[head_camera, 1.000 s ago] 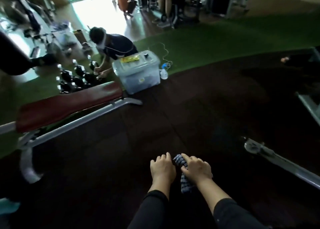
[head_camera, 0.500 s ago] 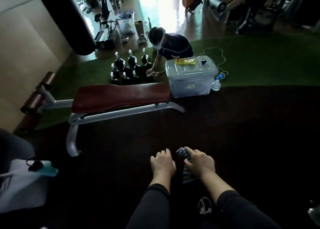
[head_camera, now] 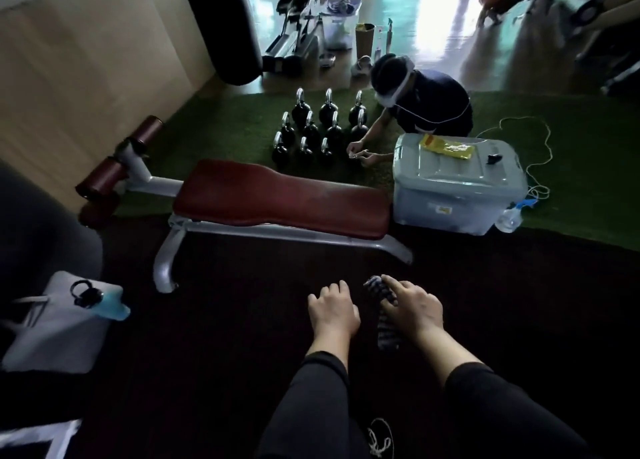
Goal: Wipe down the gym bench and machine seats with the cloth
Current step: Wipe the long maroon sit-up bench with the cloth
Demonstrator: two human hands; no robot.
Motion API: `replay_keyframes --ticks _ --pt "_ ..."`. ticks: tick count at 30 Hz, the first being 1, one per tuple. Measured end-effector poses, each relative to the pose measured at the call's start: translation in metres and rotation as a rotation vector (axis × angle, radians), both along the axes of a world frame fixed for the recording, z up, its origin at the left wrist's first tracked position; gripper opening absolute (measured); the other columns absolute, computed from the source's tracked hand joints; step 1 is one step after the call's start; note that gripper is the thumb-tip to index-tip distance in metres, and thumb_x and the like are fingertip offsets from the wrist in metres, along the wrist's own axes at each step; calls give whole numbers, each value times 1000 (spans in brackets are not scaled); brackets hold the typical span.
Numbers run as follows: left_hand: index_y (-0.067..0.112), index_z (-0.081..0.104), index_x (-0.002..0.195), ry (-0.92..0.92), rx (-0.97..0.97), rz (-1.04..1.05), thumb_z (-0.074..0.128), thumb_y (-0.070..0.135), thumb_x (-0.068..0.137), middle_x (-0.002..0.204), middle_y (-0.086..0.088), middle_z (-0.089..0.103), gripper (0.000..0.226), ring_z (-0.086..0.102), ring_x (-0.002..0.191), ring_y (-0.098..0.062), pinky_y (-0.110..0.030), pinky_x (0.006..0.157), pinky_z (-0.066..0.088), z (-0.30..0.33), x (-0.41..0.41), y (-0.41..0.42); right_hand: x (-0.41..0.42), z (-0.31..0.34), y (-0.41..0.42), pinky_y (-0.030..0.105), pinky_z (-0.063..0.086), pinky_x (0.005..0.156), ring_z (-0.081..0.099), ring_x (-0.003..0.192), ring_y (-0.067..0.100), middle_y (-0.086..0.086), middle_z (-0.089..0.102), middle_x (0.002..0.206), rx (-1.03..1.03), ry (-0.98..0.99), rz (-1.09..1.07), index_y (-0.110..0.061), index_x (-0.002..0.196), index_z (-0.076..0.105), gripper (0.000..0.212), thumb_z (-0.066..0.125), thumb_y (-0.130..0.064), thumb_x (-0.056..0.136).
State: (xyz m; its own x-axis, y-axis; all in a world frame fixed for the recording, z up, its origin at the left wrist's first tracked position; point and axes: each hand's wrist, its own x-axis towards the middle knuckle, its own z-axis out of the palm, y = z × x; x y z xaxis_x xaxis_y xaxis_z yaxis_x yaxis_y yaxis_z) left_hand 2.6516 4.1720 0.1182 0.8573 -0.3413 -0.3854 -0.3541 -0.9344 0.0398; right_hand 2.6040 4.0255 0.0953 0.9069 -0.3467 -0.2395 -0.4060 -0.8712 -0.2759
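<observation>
A flat gym bench with a dark red pad (head_camera: 277, 198) and a grey metal frame stands across the middle of the head view, on the edge of a dark floor mat. My right hand (head_camera: 414, 304) holds a blue-and-white striped cloth (head_camera: 384, 323), which hangs down between my two hands, well in front of the bench. My left hand (head_camera: 332, 311) hovers beside it with fingers loosely curled and nothing in it. Both arms wear black sleeves.
A grey lidded storage box (head_camera: 457, 184) sits at the bench's right end with a spray bottle (head_camera: 512, 216) beside it. Behind the bench, several kettlebells (head_camera: 318, 126) stand on green turf and a person (head_camera: 415, 105) crouches there. A bag with a blue bottle (head_camera: 104, 306) lies lower left.
The view has swung left and moved closer, bringing the whole bench into the centre. My hands keep the same pose, the right one still holding the cloth.
</observation>
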Motion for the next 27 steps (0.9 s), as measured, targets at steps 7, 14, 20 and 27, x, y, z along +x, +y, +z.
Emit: replay_keyframes --ticks 7,14,20,27 --pt "11 24 151 17 12 57 38 33 100 147 -5 42 57 41 132 -22 -41 106 33 -14 101 -50 102 -17 -58 31 45 89 54 120 16 -9 54 135 -12 2 26 -41 145 34 55 49 -46 92" --pt "12 25 150 28 5 50 38 33 100 146 -4 42 57 40 132 -22 -42 105 33 -33 214 -98 209 -34 -109 31 45 88 55 120 17 -6 56 135 -22 -24 10 -40 143 39 53 50 -46 91" --pt "13 24 151 22 -11 52 39 34 100 147 -2 40 57 39 133 -20 -43 109 29 -57 289 -132 284 -51 -143 33 44 84 58 114 21 -5 60 129 -25 -83 17 -37 141 44 52 55 -42 90" --pt "16 25 151 -12 -61 87 39 33 99 151 -1 36 56 32 138 -19 -48 114 21 -146 371 -169 370 -141 -177 33 43 84 59 113 21 -5 59 130 0 -94 71 -36 140 46 53 57 -39 89"
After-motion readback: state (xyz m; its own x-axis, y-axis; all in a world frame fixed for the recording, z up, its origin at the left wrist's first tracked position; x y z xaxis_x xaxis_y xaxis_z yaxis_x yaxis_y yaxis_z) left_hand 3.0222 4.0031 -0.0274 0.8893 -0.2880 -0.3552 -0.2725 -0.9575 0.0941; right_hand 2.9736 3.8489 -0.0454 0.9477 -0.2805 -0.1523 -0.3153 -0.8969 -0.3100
